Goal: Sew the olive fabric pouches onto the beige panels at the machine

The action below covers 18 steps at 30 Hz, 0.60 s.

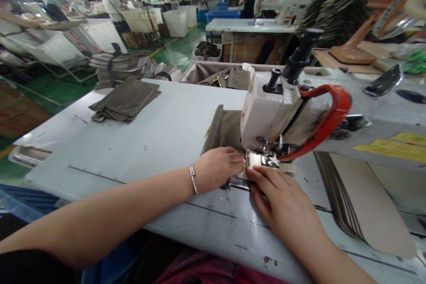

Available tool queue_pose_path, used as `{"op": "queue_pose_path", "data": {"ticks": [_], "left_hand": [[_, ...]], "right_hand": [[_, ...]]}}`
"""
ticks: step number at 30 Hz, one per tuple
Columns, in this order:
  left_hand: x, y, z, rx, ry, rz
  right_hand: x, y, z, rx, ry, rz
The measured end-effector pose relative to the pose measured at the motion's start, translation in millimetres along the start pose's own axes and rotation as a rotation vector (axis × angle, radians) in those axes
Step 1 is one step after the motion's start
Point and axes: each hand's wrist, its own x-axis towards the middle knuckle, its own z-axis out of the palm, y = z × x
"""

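Note:
A taupe fabric piece (229, 126) lies on the sewing machine's bed, partly under the white machine head (262, 111), with a small gold-coloured fitting at its left edge. My left hand (221, 166), a silver bracelet at its wrist, is closed on the near part of this fabric, left of the presser foot (268, 161). Just in front of the foot, my right hand (282, 193) grips the near edge, index finger forward and thumb tucked below. Both sets of fingertips are close together near the needle. The stretch of fabric beneath them is mostly hidden.
Several taupe fabric pieces (126, 97) are stacked on the white table (173, 106). Long round-ended panels (369, 204) lie at the right, beneath the machine arm. A red curved guard (333, 115) juts from the head. Behind stand a fabric-lined bin (196, 72) and tied bundles (121, 66).

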Motion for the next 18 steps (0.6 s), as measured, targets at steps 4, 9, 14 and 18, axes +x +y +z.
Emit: {"op": "queue_pose_path", "data": {"ticks": [4,9,14,18], "left_hand": [[4,-8,3.8,0.006,-0.004,-0.023],[8,-17,9.8,0.011,0.008,-0.087],[10,-19,13.6,-0.005,0.047,-0.127],[10,-20,14.5,-0.018,0.084,-0.130]], "right_hand": [[7,1,3,-0.026,0.007,0.015],[13,1,5,-0.052,0.001,0.037],[15,2,9,-0.045,0.013,0.039],[14,2,10,-0.046,0.007,0.055]]}}
